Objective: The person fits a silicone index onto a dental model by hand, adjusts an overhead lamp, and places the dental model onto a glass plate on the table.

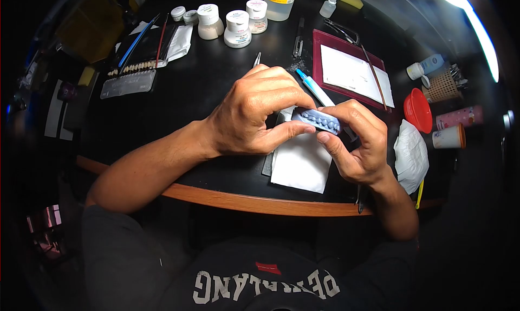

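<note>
Above the desk I hold a small blue-grey dental model (318,121) with a row of tooth shapes facing me. My left hand (262,110) pinches its left end between thumb and fingers. On the opposite end, my right hand (358,140) grips it with thumb and index finger. A folded white paper towel (301,167) lies beneath the hands, over a grey flat piece mostly hidden. Just behind the model is a blue-and-white syringe-like tube (316,90), partly covered by my right hand. A metal tip (257,58) shows behind my left hand.
White-capped jars (237,30) stand at the back. A maroon tray (318,62) bears white paper and a thin brush (374,75). Tooth shade tabs (130,69) lie left. On the right are a red bowl (417,110), crumpled white tissue (410,154) and a perforated holder (441,84).
</note>
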